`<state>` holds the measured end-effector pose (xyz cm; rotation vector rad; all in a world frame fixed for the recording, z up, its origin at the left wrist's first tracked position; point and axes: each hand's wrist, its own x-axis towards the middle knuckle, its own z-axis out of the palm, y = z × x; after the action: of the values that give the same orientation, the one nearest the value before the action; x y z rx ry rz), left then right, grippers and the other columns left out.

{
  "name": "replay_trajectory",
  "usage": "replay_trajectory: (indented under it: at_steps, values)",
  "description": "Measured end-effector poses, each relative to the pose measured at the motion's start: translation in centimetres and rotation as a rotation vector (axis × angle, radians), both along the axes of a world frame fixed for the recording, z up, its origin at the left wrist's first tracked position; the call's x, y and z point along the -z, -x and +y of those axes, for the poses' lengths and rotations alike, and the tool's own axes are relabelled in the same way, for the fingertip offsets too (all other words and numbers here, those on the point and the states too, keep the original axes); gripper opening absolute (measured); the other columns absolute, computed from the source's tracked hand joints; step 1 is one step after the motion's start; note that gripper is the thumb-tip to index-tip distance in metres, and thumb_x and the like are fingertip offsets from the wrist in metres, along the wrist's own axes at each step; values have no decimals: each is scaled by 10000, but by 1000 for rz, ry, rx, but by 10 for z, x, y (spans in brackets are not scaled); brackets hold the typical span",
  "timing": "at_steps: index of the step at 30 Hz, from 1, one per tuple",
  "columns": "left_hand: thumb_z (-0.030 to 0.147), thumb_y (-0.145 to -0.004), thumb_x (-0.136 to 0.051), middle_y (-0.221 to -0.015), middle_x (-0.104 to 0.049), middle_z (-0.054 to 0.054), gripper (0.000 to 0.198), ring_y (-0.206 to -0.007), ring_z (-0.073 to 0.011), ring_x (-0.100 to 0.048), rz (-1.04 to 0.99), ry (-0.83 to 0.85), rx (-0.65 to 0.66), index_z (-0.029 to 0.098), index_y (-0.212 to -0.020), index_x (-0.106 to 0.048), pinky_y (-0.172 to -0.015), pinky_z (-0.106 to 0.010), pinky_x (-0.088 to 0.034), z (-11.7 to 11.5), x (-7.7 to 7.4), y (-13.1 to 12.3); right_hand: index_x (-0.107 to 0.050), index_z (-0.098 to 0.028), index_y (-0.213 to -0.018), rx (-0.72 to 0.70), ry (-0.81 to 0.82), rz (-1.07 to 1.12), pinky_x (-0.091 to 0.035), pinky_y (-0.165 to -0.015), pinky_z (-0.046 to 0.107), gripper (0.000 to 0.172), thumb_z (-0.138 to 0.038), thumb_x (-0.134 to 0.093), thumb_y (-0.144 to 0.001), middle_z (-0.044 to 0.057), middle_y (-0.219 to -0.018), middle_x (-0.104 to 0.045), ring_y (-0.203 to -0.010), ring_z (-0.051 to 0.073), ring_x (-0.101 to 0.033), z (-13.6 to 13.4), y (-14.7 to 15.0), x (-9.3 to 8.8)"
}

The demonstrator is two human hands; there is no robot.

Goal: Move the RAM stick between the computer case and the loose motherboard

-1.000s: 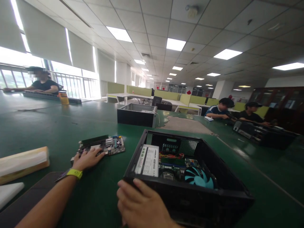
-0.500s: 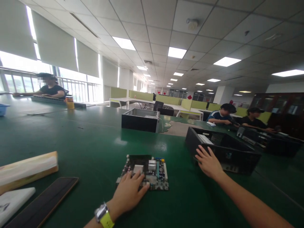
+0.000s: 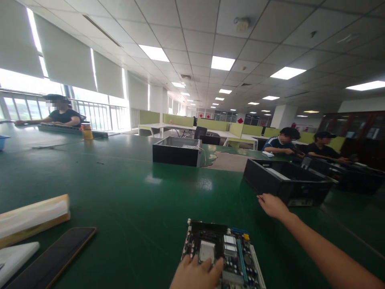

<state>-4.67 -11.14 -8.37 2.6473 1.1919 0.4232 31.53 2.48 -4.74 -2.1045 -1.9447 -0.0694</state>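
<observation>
A bare motherboard [image 3: 224, 251] lies flat on the green table [image 3: 126, 188] close to me. My left hand [image 3: 197, 273] rests on its near edge, fingers laid flat on the board. An open black computer case [image 3: 285, 182] stands further off to the right. My right hand [image 3: 272, 204] reaches towards the case's near corner, just short of it. Its fingers are partly visible and hold nothing.
A dark flat panel [image 3: 51, 257], a white sheet [image 3: 15, 259] and a long tan-and-white box [image 3: 33, 218] lie at the left. Another open case [image 3: 177, 151] sits mid-table. Three other people work at the far left and far right, with more cases [image 3: 349, 174].
The black case has slid away to the right and further from me. My left hand has drawn the motherboard nearer and to the right. My right hand has left the case.
</observation>
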Motion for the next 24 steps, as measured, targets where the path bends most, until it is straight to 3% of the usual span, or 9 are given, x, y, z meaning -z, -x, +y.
replay_trajectory:
  at_steps: [2,4,5,7,9,11,13,16,24]
  values:
    - [435,-865,-463,-1121,-659,-46,482,-944,-234,-634,-194,-28,-68,326,-1333,-429,-822,-380,-497,18,-39,11,-672,-147,-1015,-92,-29,431,-470,-657,332,473,-391,-294,-871,88,-730,-677,-683,212,-633,-13,43,-3]
    - [378,-868,-459,-1165,-625,-44,413,-1009,-190,-594,-376,-103,-126,276,-1267,-499,-887,-328,-464,43,-66,24,-691,-145,-900,-196,-147,658,-439,-586,279,483,-487,-354,-847,58,-672,-655,-622,184,-599,-34,86,-1]
    - [349,-844,-494,-1214,-592,-45,411,-1068,-189,-560,-405,-104,-121,259,-1245,-517,-929,-321,-439,55,-72,30,-697,-151,-845,-244,-171,660,-422,-575,267,461,-521,-423,-813,48,-661,-649,-618,177,-587,-46,104,3]
    - [298,-764,-582,-1296,-533,-46,495,-1171,-204,-488,-379,-56,-91,244,-1251,-512,-1009,-329,-374,77,-66,38,-703,-172,-883,-271,-146,586,-390,-548,256,431,-540,-521,-753,27,-623,-633,-582,163,-563,-67,134,13]
    - [259,-701,-627,-1328,-511,-41,628,-1208,-220,-455,-296,34,-71,252,-1306,-458,-1036,-343,-339,90,-47,41,-680,-201,-1023,-225,-99,499,-383,-554,256,458,-522,-577,-713,19,-636,-642,-591,168,-570,-83,153,25]
    - [223,-702,-602,-1245,-577,-27,651,-1141,-218,-506,-226,104,-81,273,-1327,-426,-990,-348,-372,94,-27,39,-660,-229,-1069,-190,-97,444,-400,-617,257,447,-478,-597,-703,32,-760,-680,-701,184,-605,-91,162,35]
    - [187,-729,-547,-1083,-648,-4,587,-1013,-201,-564,-197,118,-106,289,-1298,-444,-907,-333,-411,95,-14,34,-681,-250,-968,-185,-103,418,-399,-651,253,316,-435,-557,-743,29,-829,-689,-765,185,-612,-91,165,41]
    - [166,-755,-496,-960,-654,10,500,-912,-183,-575,-209,89,-138,292,-1238,-478,-834,-304,-416,94,-12,29,-685,-257,-844,-198,-74,456,-382,-608,239,249,-392,-479,-805,4,-737,-677,-687,164,-600,-87,163,45]
    - [193,-768,-494,-962,-646,11,479,-900,-183,-566,-220,60,-173,302,-1234,-482,-804,-293,-417,93,-16,30,-694,-260,-922,-203,-65,499,-404,-629,240,270,-377,-478,-809,10,-772,-697,-709,173,-615,-84,158,47]
